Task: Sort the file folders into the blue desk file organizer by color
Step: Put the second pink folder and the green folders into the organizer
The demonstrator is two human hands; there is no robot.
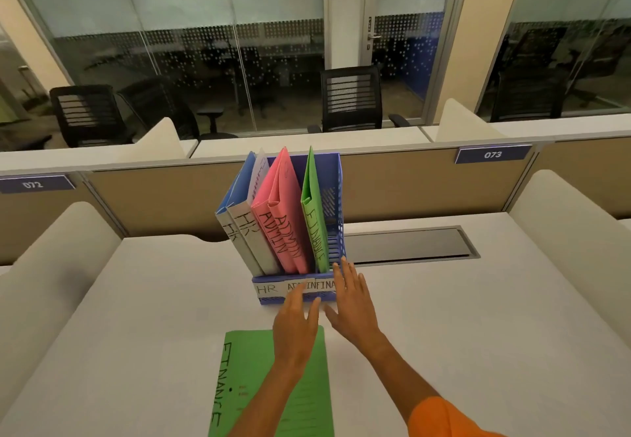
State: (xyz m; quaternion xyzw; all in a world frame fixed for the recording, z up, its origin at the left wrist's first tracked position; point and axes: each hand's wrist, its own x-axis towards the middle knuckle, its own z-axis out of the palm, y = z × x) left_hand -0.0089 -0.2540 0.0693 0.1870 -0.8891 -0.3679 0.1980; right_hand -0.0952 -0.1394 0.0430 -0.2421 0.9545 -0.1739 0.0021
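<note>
The thin green card folder marked FINANCE [246, 385] lies flat on the white desk [136, 334], lower centre. It looks light and floppy, best pinched along an edge. The left hand [296, 329] and right hand [351, 305], fingers straight and empty, hover by the blue plastic file organizer [334, 177].

In the blue organizer [333, 177] we read "HR" on two white spines [251, 231], "ADMIN" on two pink folders [283, 231] and "FINANCE" on the standing green folder [314, 228]. Its front strip [273, 289] says "HR", "ADMIN", "FINA", cut off by the right hand [351, 300]. Before it, the flat green folder [246, 368] reads "FINANCE". Behind it, the left plate [34, 184] shows "072" and the right plate [492, 154] "073".
</note>
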